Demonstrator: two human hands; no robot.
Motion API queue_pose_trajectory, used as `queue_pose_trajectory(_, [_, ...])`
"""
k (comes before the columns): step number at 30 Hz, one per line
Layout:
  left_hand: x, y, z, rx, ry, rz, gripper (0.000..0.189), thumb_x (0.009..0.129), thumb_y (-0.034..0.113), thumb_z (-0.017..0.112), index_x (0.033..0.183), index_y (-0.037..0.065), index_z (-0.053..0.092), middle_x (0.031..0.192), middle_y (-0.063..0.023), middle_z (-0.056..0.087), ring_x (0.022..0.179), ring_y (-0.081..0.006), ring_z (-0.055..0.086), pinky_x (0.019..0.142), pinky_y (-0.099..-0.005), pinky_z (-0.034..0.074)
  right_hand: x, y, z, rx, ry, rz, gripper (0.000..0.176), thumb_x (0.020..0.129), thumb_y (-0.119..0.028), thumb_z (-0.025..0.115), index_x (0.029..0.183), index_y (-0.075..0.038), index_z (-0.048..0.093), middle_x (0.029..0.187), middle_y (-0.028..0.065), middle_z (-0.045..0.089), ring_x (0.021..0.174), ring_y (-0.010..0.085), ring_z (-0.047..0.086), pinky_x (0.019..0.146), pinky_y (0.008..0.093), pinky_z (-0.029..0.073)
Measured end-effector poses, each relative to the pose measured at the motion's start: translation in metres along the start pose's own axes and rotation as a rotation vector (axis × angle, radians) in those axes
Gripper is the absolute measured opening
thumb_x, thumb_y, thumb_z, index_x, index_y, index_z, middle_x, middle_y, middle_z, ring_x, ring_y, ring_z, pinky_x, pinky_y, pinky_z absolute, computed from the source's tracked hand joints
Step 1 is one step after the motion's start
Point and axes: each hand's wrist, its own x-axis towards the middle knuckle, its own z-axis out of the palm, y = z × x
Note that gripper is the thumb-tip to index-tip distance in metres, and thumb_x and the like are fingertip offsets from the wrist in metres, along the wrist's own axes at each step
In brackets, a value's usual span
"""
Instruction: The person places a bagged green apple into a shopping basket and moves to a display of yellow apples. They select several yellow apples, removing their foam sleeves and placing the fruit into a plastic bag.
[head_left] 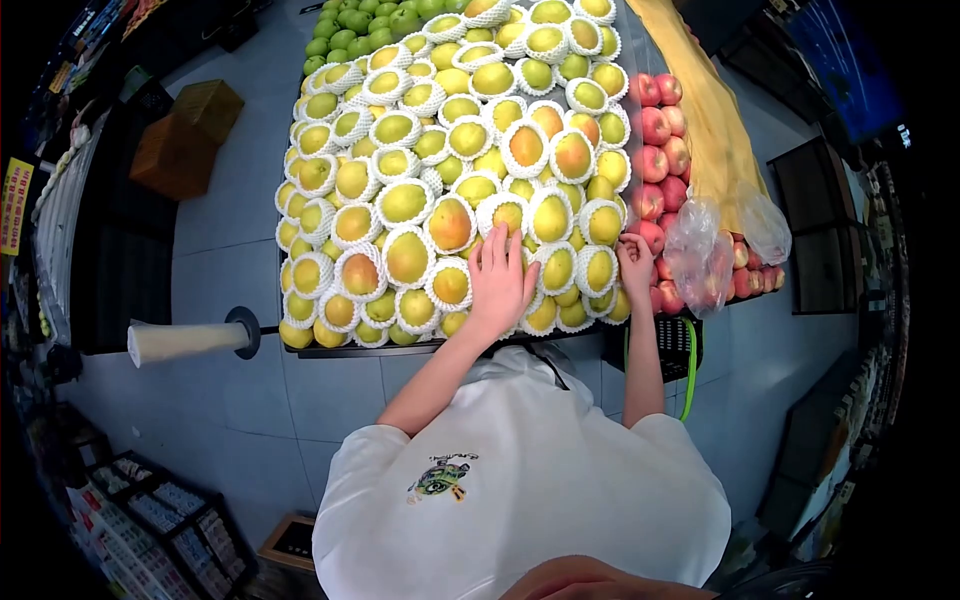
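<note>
- Most yellow-green fruits point(405, 202) on the bench point(385, 350) sit in white foam nets point(389, 263); several along the near edge are bare.
- Left hand point(497, 290) lies open on netted fruit.
- Right hand point(635, 268) is curled beside red apples point(656, 126); whether it grips anything, I cannot tell.

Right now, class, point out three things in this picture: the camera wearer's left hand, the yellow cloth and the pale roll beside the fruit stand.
Left hand point(500, 290): head view, back of the hand.
Yellow cloth point(718, 135): head view, middle stretch.
Pale roll point(185, 343): head view, middle of its side.
</note>
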Motion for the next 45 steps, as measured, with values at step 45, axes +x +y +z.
queue_pose_trajectory(45, [0.271,-0.001,0.030,-0.149,-0.002,-0.090,0.077,0.073,0.030,0.081,0.144,0.015,0.055,0.130,-0.0171,0.057,0.110,-0.0389,0.066,0.093,-0.0467,0.055,-0.005,-0.014,0.011,-0.020,0.160,-0.052,0.012,0.092,0.006,0.066,0.101,-0.002,0.068,0.084,-0.0003,0.056,0.065,0.0050,0.048,0.057,0.0217,0.038])
